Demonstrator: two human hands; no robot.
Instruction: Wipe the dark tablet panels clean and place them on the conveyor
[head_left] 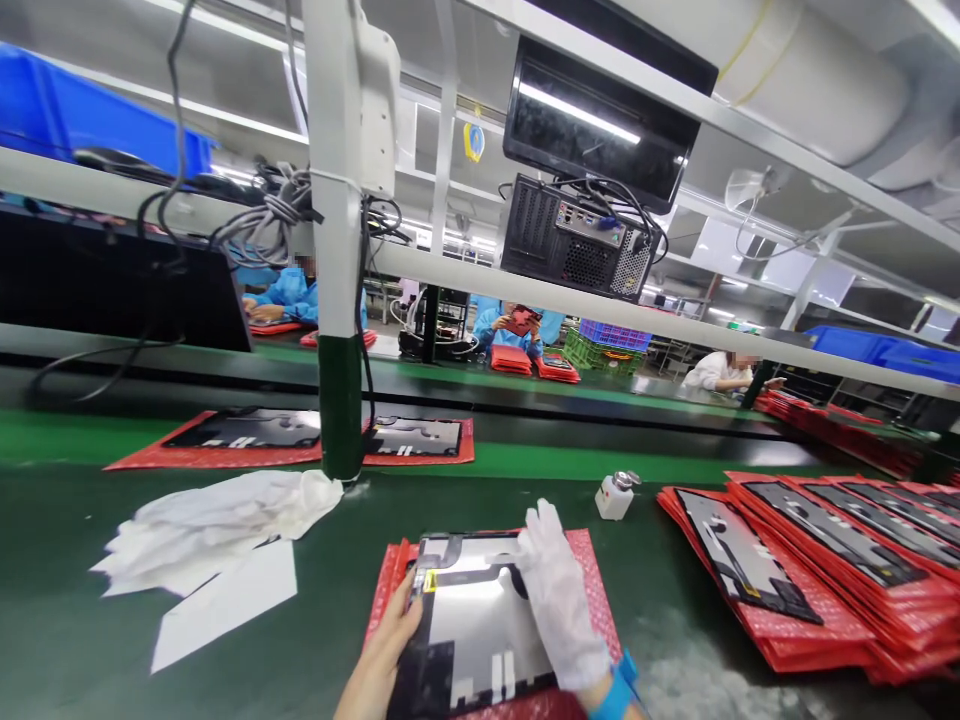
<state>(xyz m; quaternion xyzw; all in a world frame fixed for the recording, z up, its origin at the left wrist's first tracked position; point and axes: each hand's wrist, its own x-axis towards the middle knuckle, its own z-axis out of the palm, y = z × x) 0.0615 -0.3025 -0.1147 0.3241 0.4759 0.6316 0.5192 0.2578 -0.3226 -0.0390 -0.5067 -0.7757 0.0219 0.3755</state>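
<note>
On the red bubble sleeve (pixel 585 560), hands (pixel 559 600) press a panel (pixel 480 625)

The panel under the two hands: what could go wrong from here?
1. The left hand is bare and touches the panel at its edge, so it may leave fingerprints on the shiny face.
2. The panel lies on a red pad close to the near table edge; a push from the gloved right hand might slide it off.
3. The small bottle stands near; a wide arm move could tip it.
</note>
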